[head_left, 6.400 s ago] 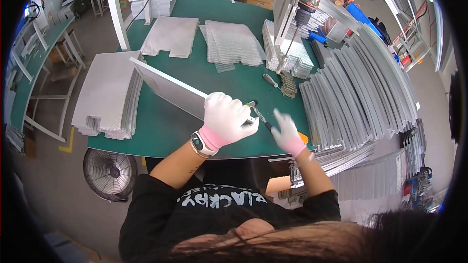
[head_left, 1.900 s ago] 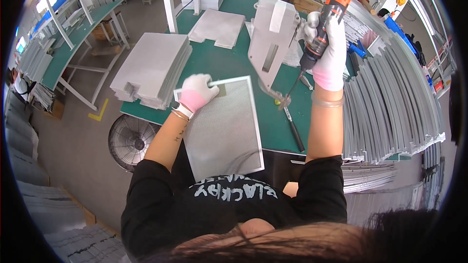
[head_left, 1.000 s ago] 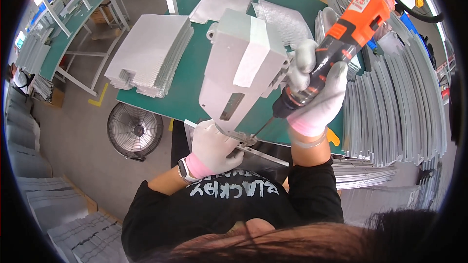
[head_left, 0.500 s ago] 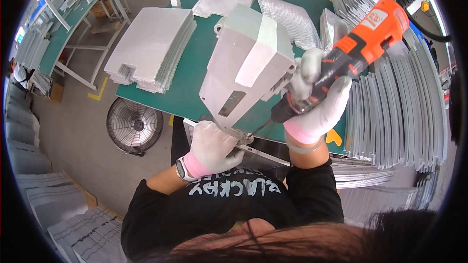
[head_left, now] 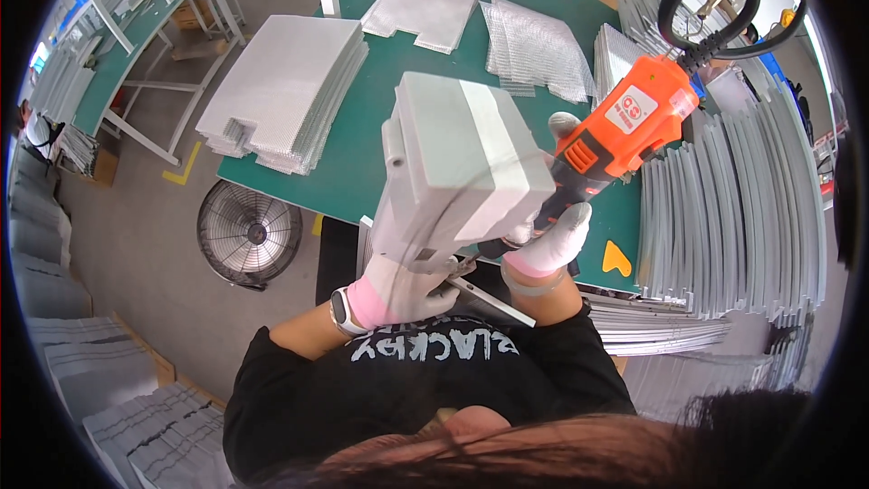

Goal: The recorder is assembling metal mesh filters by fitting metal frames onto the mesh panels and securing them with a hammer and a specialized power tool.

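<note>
My right hand (head_left: 554, 244), in a white glove with a pink cuff, is wrapped round an orange and black corded electric screwdriver (head_left: 625, 122). The tool slants down to the left, its tip by a small metal fitting (head_left: 463, 266) under a grey plastic housing (head_left: 457, 131) with a pale tape strip. My left hand (head_left: 407, 294), gloved the same way, is closed at the lower end of that housing; its fingers are partly hidden, the thumb near the fitting. The housing leans toward me. Just below the fitting runs a narrow metal bar (head_left: 493, 301).
On the green table (head_left: 339, 190) lie a stack of white foam sheets (head_left: 281, 81), another notched sheet pile (head_left: 424, 9) and bubble-wrap sheets (head_left: 539, 47). Many grey strips (head_left: 733, 208) stand at the right, by a yellow piece (head_left: 617, 258). A fan (head_left: 251, 233) stands on the floor at left.
The housing has tipped toward me and dropped, so its end face shows more. The screwdriver has shifted left with my right hand, and its looped black cable shows more. My left hand stays nearly in place.
</note>
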{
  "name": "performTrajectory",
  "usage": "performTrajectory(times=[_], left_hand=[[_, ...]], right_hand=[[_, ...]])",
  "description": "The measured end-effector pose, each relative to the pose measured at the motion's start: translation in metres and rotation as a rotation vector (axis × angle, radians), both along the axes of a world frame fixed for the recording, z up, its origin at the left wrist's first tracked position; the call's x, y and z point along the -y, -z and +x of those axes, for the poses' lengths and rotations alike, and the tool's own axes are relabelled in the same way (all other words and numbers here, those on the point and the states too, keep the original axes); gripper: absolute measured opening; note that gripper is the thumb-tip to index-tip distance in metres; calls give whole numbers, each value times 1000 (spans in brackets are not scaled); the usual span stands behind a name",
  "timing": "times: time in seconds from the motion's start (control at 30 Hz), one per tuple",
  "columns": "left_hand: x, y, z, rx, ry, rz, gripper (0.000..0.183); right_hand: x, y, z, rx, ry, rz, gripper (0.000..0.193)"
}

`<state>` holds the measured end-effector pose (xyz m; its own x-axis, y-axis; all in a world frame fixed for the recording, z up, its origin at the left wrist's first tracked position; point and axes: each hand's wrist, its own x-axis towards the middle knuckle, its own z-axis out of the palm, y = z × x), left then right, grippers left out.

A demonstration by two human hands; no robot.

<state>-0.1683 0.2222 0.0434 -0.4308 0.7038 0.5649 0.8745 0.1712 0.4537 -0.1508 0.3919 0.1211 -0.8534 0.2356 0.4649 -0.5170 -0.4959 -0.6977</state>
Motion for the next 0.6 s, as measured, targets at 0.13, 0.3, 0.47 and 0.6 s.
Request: performTrajectory(times=[0.13, 0.3, 0.47, 0.6], left_hand=[[-2, 4, -1, -31, 12, 33, 30], [-3, 8, 0, 7, 8, 56, 26], [-9, -10, -4, 70, -34, -95, 20], [-8, -6, -12, -107, -48, -171, 20]], right_hand=[[1, 2, 3, 2, 9, -14, 91], [-5, 11, -1, -58, -41, 61, 87], [-11, -12, -16, -108, 56, 139, 78], [-46, -60, -27, -197, 229, 158, 61]])
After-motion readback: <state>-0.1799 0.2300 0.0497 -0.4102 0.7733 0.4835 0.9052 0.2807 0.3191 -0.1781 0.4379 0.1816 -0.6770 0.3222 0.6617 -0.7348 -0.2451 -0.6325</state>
